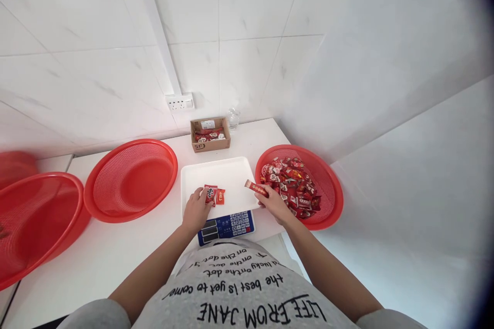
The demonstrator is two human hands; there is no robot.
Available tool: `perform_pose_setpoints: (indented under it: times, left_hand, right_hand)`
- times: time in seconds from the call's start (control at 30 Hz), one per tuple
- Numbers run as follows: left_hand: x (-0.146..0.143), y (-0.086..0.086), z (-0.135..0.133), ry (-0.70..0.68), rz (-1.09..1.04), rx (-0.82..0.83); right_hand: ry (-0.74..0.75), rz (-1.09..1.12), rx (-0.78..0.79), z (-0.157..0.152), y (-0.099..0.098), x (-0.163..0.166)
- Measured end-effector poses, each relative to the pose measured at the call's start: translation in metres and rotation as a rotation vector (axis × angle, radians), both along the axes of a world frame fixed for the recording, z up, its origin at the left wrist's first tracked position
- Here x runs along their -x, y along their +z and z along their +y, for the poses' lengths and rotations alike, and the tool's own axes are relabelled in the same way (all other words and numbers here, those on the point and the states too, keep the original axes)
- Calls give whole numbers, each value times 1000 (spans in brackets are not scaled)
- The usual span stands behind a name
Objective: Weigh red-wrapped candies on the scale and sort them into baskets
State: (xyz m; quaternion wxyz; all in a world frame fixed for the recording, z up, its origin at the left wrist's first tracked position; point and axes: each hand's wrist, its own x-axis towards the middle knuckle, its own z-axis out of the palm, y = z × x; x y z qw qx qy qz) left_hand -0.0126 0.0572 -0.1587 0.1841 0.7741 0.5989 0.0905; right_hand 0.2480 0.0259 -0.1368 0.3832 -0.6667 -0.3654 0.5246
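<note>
A white tray [216,167] sits on top of a digital weighing scale [227,227] with a blue keypad. My left hand [196,209] is at the tray's left side, its fingers closed on a red snack packet [210,194]. Beside that packet lies a smaller orange-red packet [220,196] on the tray. My right hand [275,203] grips a slim red packet [255,188] over the tray's right edge. Just right of it stands a red mesh basket [332,200] with many red wrapped packets [295,180] inside.
Behind the tray is a small cardboard box [198,147] with red packets in it, next to a clear glass [233,118]. Two red baskets stand on the left, one [133,177] nearer the tray, another [42,216] at the far left. A wall socket [179,102] is above the table.
</note>
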Motion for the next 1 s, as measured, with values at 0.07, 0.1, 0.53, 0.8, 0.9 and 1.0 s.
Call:
perform_pose_setpoints:
  times: [0.07,0.1,0.53,0.8,0.9,1.0]
  left_hand:
    - [-5,1,2,-42,27,-58]
    - [-7,1,1,-80,33,-83]
    - [-15,-14,-16,-336,133,-68]
    - [-21,-11,-12,-438,146,-46]
    - [-23,-10,-12,-442,154,-60]
    - [-24,-8,-9,-443,161,-89]
  right_hand:
    - [25,1,22,-2,-1,2]
    - [44,2,30,-2,0,4]
    - [565,-685,-192,11,-10,39]
    - [737,-745,-220,18,-21,55]
    - [747,-698,-255,18,-21,52]
    - [682,-652,-328,17,-18,39]
